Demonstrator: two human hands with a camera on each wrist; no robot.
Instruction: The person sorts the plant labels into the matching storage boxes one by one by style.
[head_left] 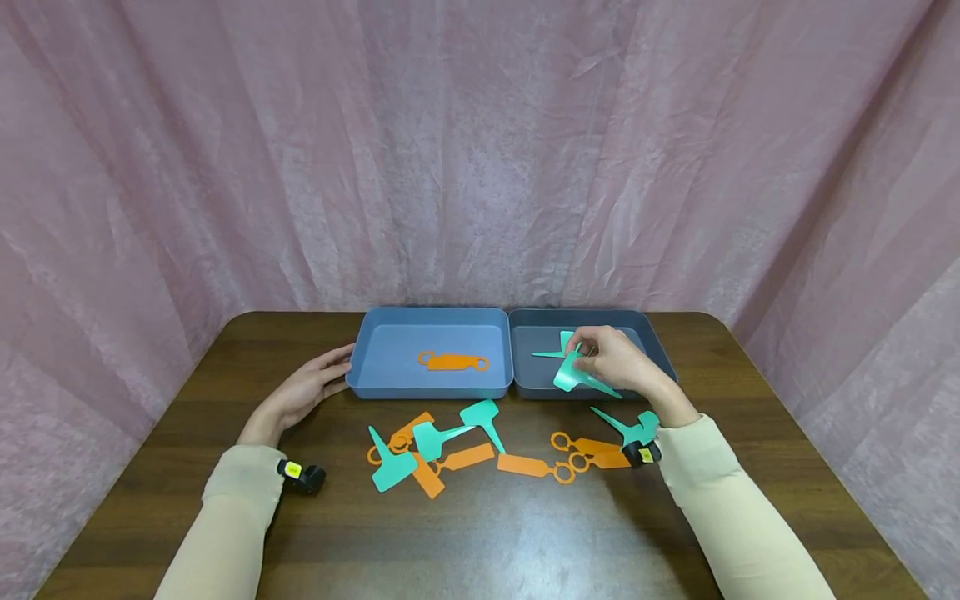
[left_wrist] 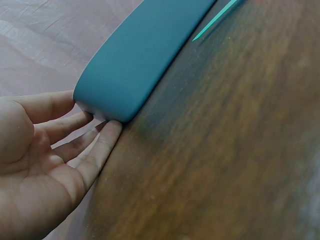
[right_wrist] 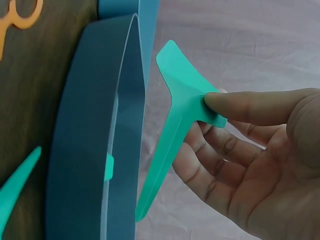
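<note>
Pinching a green tag (head_left: 572, 372) between thumb and fingers of the right hand (head_left: 613, 360) over the dark tray (head_left: 534, 377), touching the blue tray (head_left: 392, 352) at left with spread fingers of the left hand (head_left: 303, 392), beyond orange tags (head_left: 525, 465) on the table (head_left: 525, 537).

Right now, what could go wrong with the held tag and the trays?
The right hand pinches the green T-shaped plant tag near one end of its head, so it might slip. Its stem tip looks close to the dark gray tray and might catch its rim. The left hand touches the blue tray; a bump might shift it.
</note>
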